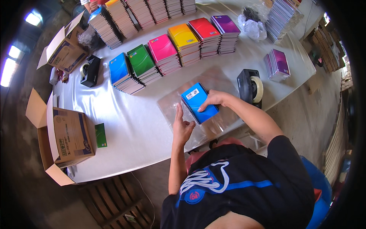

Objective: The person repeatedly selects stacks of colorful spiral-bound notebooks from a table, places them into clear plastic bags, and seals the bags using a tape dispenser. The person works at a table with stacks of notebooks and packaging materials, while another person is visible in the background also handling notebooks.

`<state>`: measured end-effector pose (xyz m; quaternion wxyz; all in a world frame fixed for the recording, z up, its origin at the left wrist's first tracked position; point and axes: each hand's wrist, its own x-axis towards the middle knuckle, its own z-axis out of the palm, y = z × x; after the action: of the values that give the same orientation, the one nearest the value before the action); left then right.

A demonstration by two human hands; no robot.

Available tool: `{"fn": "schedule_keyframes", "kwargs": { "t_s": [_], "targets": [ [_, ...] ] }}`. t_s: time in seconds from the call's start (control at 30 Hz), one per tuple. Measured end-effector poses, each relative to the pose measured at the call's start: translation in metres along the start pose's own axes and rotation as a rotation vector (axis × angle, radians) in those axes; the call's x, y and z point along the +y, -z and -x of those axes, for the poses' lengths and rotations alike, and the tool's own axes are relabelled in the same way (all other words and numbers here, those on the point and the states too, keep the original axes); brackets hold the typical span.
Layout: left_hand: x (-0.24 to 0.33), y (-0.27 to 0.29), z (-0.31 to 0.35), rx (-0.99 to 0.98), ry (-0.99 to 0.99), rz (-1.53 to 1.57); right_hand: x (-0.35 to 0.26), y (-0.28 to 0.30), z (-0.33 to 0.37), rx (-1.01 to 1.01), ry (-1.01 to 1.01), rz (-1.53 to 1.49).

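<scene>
From where I stand, the book (194, 101) is bright blue with a white label (193, 93). The row of stacks goes blue (119, 68), green (142, 59), pink (163, 46), yellow (183, 35), red (204, 28), purple (225, 24), pale curved lines swirling over the pink and green covers. The table (129, 149) shines silvery white; the near box (72, 129) is brown, printed dark blue. Both dispensers (91, 72) are black, the right one's tape (258, 89) cream. The shirt (248, 164) is black, striped blue, with white figuring.
</scene>
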<state>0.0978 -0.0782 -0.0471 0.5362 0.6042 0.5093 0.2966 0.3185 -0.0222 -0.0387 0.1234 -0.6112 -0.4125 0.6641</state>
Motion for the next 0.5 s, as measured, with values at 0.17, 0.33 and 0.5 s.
{"fn": "schedule_keyframes", "kwargs": {
  "t_s": [0.17,0.33,0.5],
  "targets": [
    [0.022,-0.017,-0.007,-0.030,-0.059,0.063,-0.004,-0.001,0.012,0.027,0.013,-0.016],
    [0.011,-0.036,-0.021,-0.071,-0.118,0.069,-0.014,-0.003,0.021,0.092,-0.056,0.065],
    [0.018,-0.038,-0.032,-0.162,-0.298,0.024,0.001,-0.025,0.023,0.334,0.222,0.376]
  ]
}}
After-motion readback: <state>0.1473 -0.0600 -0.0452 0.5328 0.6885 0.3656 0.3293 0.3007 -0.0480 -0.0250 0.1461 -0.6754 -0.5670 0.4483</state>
